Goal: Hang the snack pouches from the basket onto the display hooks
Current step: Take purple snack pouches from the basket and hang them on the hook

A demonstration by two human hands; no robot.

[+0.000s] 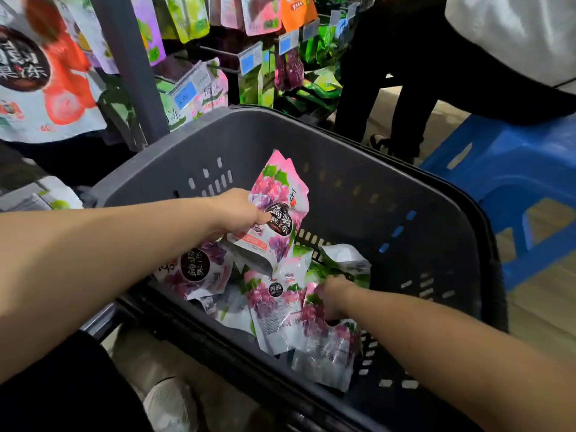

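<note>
A dark grey plastic basket (358,157) stands in front of me with several pink and purple grape snack pouches lying in it. My left hand (237,213) grips one or two of these pouches (277,201) and holds them raised above the pile. My right hand (333,296) reaches down into the basket and pinches the top of another grape pouch (321,338) that lies among the rest. More pouches (199,269) lie under my left wrist. Display hooks (218,53) with hanging pouches and blue price tags fill the rack at the top.
A grey upright post (131,67) of the rack rises just behind the basket's far left corner. A large red-fruit pouch (46,76) hangs at the left. A person in dark trousers (389,98) stands at the upper right beside a blue plastic stool (514,182).
</note>
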